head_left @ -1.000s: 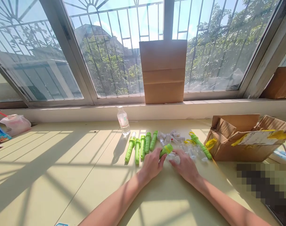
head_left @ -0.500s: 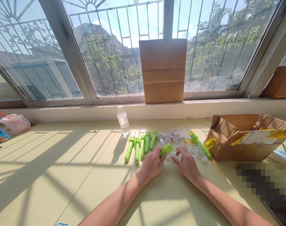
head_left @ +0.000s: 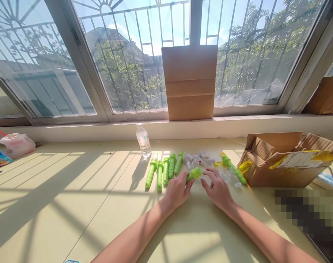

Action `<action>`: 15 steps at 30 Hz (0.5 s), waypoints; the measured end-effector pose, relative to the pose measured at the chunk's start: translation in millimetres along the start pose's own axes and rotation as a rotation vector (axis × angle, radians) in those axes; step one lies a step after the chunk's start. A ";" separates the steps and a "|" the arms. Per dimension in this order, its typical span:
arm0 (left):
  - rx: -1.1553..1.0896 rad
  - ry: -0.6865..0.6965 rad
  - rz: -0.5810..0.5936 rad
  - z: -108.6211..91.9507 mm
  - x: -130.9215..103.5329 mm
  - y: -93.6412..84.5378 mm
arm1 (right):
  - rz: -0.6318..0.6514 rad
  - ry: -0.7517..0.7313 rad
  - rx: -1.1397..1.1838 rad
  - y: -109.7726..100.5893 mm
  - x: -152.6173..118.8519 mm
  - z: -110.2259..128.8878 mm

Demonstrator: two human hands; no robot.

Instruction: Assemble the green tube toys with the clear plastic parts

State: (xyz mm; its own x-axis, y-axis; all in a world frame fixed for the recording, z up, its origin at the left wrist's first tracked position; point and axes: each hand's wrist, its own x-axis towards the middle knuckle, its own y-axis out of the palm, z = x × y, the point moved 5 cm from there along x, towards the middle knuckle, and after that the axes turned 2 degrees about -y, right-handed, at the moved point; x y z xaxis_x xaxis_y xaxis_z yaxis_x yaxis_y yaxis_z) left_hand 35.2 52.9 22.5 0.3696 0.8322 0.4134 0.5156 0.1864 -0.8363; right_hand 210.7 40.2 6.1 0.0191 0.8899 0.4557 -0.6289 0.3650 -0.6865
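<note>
My left hand (head_left: 177, 190) is wrapped round a green plastic tube (head_left: 194, 175), whose ridged end points up and to the right. My right hand (head_left: 216, 187) is just right of that end, thumb and fingers bent and apart; I make out nothing held in it. Several similar green tubes (head_left: 166, 171) lie in a row beyond my left hand. Behind both hands is a loose cluster of clear and white plastic parts (head_left: 195, 159). Another green tube with a yellow loop (head_left: 233, 168) lies to the right, beside more clear pieces (head_left: 232, 179).
A water bottle (head_left: 143, 140) stands behind the row. At the right is an open cardboard box (head_left: 284, 171); a cardboard sheet (head_left: 190, 84) leans against the window. A pink-wrapped container (head_left: 16, 143) is at the far left of the pale table (head_left: 59, 219).
My right hand has shifted slightly, its fingertips now close to the ridged end of the green tube. My left hand has barely moved and keeps its hold.
</note>
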 end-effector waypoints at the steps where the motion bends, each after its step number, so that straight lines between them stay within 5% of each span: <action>1: 0.004 -0.001 0.003 0.1 0.0 0.3 | -0.019 -0.008 -0.003 -2.1 0.7 -0.1; 7: 0.007 -0.016 0.015 0.5 0.3 1.1 | -0.161 -0.127 -0.176 -17.1 8.0 -0.6; 15: 0.031 0.055 0.039 -3.9 0.0 0.4 | -0.128 -0.188 -0.311 -14.0 19.8 -9.2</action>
State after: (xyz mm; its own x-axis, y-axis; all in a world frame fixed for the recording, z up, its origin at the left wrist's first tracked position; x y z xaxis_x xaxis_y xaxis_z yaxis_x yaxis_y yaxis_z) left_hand 38.4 50.9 23.6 0.4316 0.8091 0.3989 0.4759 0.1714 -0.8626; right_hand 227.0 55.3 19.5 -0.0791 0.7767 0.6249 -0.3643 0.5610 -0.7434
